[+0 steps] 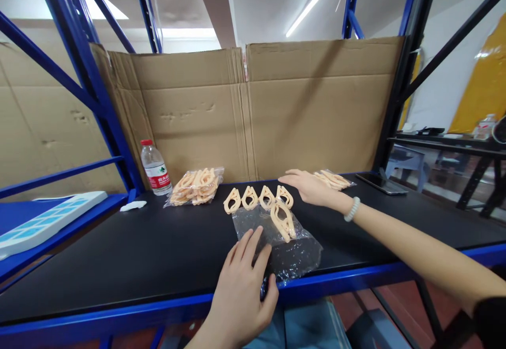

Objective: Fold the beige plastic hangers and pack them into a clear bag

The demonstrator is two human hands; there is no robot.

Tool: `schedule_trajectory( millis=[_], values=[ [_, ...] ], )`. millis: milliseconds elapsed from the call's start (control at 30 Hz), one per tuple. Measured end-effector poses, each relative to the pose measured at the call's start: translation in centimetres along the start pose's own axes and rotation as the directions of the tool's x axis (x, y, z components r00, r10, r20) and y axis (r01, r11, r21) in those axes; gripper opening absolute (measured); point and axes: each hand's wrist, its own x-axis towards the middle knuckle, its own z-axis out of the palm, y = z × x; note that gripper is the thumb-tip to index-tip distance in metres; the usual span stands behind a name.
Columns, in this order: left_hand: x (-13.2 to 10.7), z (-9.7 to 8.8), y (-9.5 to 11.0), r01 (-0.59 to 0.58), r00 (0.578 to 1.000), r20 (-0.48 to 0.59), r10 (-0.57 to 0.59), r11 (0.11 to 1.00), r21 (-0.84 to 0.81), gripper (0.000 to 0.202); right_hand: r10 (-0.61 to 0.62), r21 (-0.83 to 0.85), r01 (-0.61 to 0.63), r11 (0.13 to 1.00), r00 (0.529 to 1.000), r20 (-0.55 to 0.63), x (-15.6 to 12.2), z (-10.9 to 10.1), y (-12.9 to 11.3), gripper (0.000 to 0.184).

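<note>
My left hand (247,280) is at the table's front edge, fingers spread, over the lower left of a clear plastic bag (298,257). Whether it touches the bag I cannot tell. One beige plastic piece, which looks like a clip (283,222), lies at the bag's upper right; I cannot tell whether it is in or on it. Several similar clips (249,198) stand in a row just behind the bag. To the right of that row, my right hand (310,186) stretches leftward with its fingers extended and nothing visible in them. It partly hides a bagged pile of beige pieces (334,179).
Another bagged pile of beige pieces (195,186) lies back left beside a water bottle (156,170). A white object (133,206) is near the left edge, a phone or tablet (381,183) at the back right. Cardboard (190,112) walls off the back; blue posts (113,127) frame the table.
</note>
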Motion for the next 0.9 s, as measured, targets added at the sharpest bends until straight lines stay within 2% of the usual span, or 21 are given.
schedule_trajectory(
  millis=[67,133,267,367,433,500,600,667,767,900],
  values=[
    [0.0,-0.3,-0.1,-0.010,1.000,-0.003,0.010,1.000,-0.022,0.041,-0.028,-0.012,0.031,0.999,0.985,0.169,0.6,1.6,2.2,0.074],
    [-0.1,-0.6,-0.2,-0.026,1.000,-0.004,0.025,0.998,-0.050,0.041,-0.064,-0.002,0.066,0.998,0.973,0.222,0.5,2.7,3.1,0.077],
    [-0.3,-1.4,-0.5,-0.070,0.997,0.006,0.071,0.993,-0.100,0.043,-0.101,0.013,0.100,0.995,0.985,0.140,-1.3,2.7,3.2,0.064],
    [-0.6,-1.7,-0.6,-0.089,0.996,-0.013,0.089,0.992,-0.089,0.041,-0.042,0.002,0.042,0.999,0.994,0.102,-3.8,1.3,3.4,0.042],
    [-1.0,-1.6,-0.7,-0.109,0.994,-0.034,0.107,0.992,-0.064,0.041,-0.006,0.016,0.005,1.000,0.993,0.119,-6.1,0.4,3.2,0.032],
    [-1.3,-1.4,-0.9,-0.137,0.989,-0.054,0.135,0.990,-0.037,0.041,0.029,0.020,-0.032,0.999,0.990,0.136,-8.9,-0.4,2.3,0.032],
    [-1.8,-0.6,-1.1,-0.156,0.985,-0.078,0.155,0.988,-0.002,0.037,0.122,0.046,-0.129,0.991,0.984,0.129,-13.0,-1.4,-0.2,0.033],
    [-2.0,-0.1,-1.2,-0.140,0.985,-0.101,0.140,0.990,0.005,0.035,0.162,0.043,-0.163,0.986,0.986,0.045,-15.2,-2.0,-2.3,0.032],
    [-1.9,0.3,-1.2,-0.106,0.985,-0.132,0.107,0.994,0.011,0.040,0.106,0.046,-0.104,0.993,0.994,-0.037,-17.2,-2.6,-5.2,0.031],
    [-1.9,0.4,-1.0,-0.093,0.984,-0.147,0.096,0.995,0.031,0.043,0.123,0.025,-0.123,0.992,0.992,-0.006,-18.9,-3.0,-7.5,0.038]
  ],
)
